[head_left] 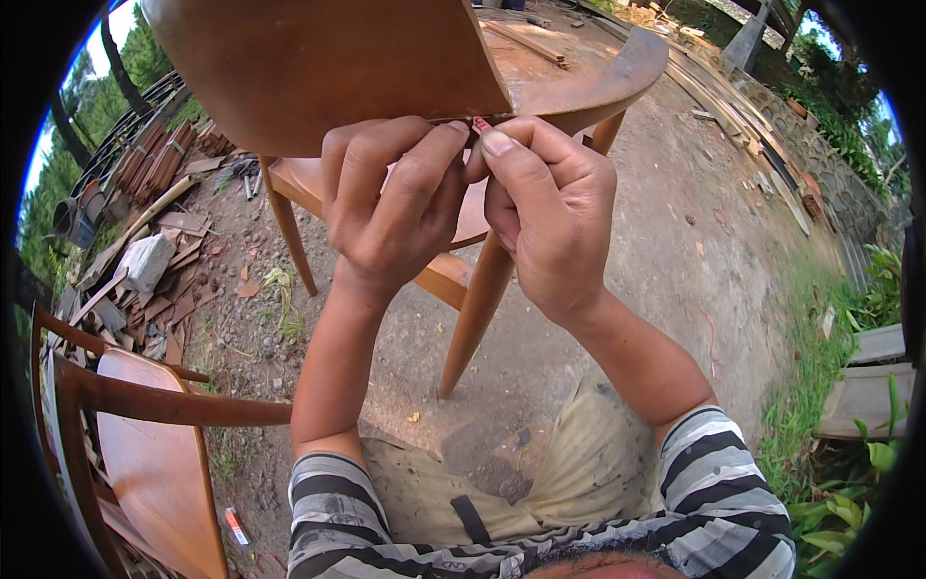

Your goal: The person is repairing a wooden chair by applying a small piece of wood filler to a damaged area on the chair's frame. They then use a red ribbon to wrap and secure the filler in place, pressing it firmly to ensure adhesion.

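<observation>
Chair (318,68) edge is sitting right before you because your left hand (391,198) is bracing it while your right hand (545,207) fingers are pinching a small red piece (479,124) against it.

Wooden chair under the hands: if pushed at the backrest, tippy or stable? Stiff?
The wooden chair is probably stiff: solid curved backrest. Likely tippy on uneven dirt, given slim tapered legs. Both hands, left hand and right hand, pinch something small and red at its edge.

Short black-and-grey striped sleeves (719,473), khaki trousers (569,463), 2 bare forearms.
</observation>
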`<state>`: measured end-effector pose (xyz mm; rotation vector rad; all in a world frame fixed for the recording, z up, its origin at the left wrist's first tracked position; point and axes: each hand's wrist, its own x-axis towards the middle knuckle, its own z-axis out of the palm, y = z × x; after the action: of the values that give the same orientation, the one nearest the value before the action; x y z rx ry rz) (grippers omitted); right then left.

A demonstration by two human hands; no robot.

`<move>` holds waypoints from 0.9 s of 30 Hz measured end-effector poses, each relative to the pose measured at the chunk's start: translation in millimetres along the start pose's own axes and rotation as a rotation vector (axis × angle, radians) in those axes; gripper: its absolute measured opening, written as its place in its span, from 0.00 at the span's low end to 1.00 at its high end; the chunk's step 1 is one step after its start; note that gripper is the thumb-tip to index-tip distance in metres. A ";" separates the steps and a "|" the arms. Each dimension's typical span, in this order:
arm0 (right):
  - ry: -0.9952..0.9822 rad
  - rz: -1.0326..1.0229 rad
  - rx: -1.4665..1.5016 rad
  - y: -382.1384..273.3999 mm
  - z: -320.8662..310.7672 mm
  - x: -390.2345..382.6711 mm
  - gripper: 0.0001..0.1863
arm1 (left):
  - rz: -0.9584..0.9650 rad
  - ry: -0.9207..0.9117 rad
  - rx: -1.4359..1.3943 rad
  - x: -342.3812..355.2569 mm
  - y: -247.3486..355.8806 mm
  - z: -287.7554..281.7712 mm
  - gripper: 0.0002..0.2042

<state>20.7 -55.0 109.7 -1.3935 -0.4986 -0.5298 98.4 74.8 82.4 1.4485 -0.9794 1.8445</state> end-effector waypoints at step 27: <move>-0.109 0.106 -0.242 -29.5 -91.5 -11.3 0.14 | -0.137 0.015 0.126 -26.8 -30.5 -29.7 0.23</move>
<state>-4.7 -148.3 115.4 -1.6775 -0.4560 -0.4406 113.4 116.2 58.0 1.5339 -0.7489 1.8410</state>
